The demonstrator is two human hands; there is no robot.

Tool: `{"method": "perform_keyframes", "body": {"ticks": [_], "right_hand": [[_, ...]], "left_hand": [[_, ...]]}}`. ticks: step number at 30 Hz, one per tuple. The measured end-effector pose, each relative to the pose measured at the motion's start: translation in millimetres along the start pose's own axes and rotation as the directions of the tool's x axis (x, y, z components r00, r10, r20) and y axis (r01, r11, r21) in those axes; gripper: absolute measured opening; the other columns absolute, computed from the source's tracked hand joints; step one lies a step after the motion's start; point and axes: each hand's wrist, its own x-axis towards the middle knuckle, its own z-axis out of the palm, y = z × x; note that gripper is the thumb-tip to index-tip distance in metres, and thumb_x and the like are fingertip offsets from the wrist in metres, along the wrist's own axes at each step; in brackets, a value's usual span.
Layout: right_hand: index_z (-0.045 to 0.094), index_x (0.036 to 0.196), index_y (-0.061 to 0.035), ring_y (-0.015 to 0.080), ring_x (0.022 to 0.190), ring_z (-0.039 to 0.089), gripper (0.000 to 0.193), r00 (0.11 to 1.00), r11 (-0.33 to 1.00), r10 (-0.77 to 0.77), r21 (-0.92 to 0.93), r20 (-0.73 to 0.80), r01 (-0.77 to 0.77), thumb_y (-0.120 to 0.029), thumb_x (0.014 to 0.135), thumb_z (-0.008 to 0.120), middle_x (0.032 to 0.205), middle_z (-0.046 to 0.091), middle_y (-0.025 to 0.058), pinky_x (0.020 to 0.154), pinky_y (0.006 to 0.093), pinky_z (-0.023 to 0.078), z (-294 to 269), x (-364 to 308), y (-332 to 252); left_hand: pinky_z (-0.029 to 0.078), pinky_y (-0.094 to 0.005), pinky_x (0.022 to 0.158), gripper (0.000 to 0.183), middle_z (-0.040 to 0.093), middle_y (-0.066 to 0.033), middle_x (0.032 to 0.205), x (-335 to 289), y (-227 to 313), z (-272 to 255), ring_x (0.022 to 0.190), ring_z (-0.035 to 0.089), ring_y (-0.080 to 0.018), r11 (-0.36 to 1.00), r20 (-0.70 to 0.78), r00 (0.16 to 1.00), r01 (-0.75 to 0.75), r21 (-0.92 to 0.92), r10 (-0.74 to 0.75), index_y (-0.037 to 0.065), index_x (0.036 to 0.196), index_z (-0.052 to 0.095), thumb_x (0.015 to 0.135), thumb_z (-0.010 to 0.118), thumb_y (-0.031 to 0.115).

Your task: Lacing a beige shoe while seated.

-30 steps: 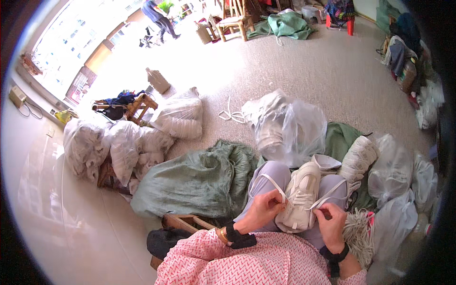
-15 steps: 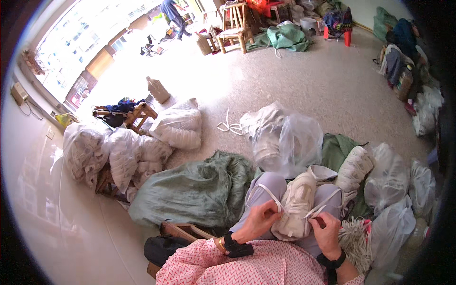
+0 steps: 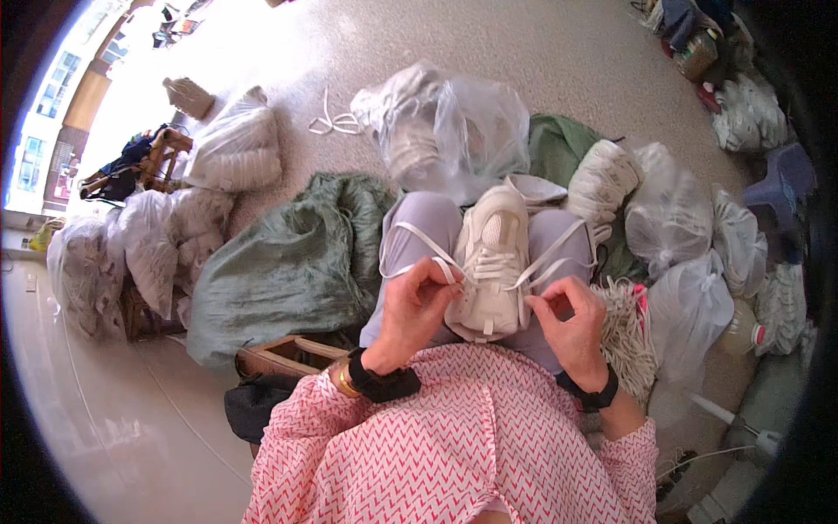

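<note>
Item under inspection: one cream-white sneaker with a mesh panel [image 3: 495, 249], lying on my lap between the two knees of my pale lavender trousers [image 3: 425, 214], mesh end pointing away from my body. A flat white shoelace [image 3: 551, 253] is threaded through its upper, each free length looping out over a knee.

My left grip [image 3: 408, 314] is closed, thumb and forefinger pinching the lace at the sneaker's left side. My right grip [image 3: 574, 327] is likewise closed in a fingertip pinch on the lace, at the sneaker's right edge; the exact end held there is too small to make out.

Surroundings: a large grey-green woven sack [image 3: 288, 262] lies left of my knees, with a brown wooden frame [image 3: 292, 358] nearer to me. Beyond the knees, a clear plastic bag [image 3: 489, 131] with pale contents rests on the speckled floor [image 3: 419, 35]. To the right, a bundle of cream cords [image 3: 627, 336] hangs near my right wrist.
</note>
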Motion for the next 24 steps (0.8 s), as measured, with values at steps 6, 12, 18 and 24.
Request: {"method": "perform_keyframes", "body": {"ticks": [6,12,18,24], "right_hand": [[0.068,0.1,-0.0024,0.0209,0.072,0.067,0.022,0.99,0.991,-0.137,0.004,0.02,0.137,-0.004,0.084,0.082,0.093,0.067,0.0092,0.065,0.032,0.055,2.1,-1.5,-8.8],[0.068,0.109,-0.0014,0.0257,0.082,0.069,0.032,0.99,0.995,-0.086,-0.042,0.116,0.091,-0.009,0.082,0.083,0.104,0.066,0.0123,0.071,0.0355,0.057,1.8,-2.7,-8.3],[0.068,0.11,0.0001,0.0314,0.089,0.069,0.032,0.991,0.993,-0.082,-0.08,0.106,0.091,-0.009,0.082,0.082,0.108,0.065,0.0147,0.076,0.0389,0.057,0.5,-3.6,-13.3],[0.065,0.108,0.0007,0.0369,0.092,0.068,0.025,0.993,0.989,-0.093,-0.107,0.076,0.101,-0.005,0.085,0.074,0.108,0.065,0.0168,0.08,0.0425,0.056,7.7,-3.4,-13.0]], "left_hand": [[0.057,-0.0276,0.085,0.013,0.07,-0.0114,0.109,2.2,7.9,5.7,0.094,0.066,-0.0124,0.998,0.022,1.0,-0.013,-0.054,0.014,-0.002,0.093,0.057,0.094,0.064,-0.013],[0.056,-0.0279,0.083,0.016,0.071,-0.0091,0.102,5.4,13.7,8.6,0.093,0.067,-0.0137,0.996,0.022,0.997,-0.077,0.053,0.076,-0.001,0.09,0.057,0.089,0.067,-0.013],[0.054,-0.0328,0.078,0.019,0.07,-0.012,0.098,7.1,16.9,10.0,0.088,0.07,-0.026,0.878,0.068,0.951,-0.304,0.37,0.301,0.0,0.088,0.056,0.081,0.068,-0.013],[0.052,-0.0364,0.071,0.017,0.063,-0.0126,0.085,10.3,19.4,9.5,0.078,0.066,-0.0318,0.78,0.135,0.925,-0.373,0.502,0.356,0.0,0.088,0.056,0.081,0.068,-0.01]]}}
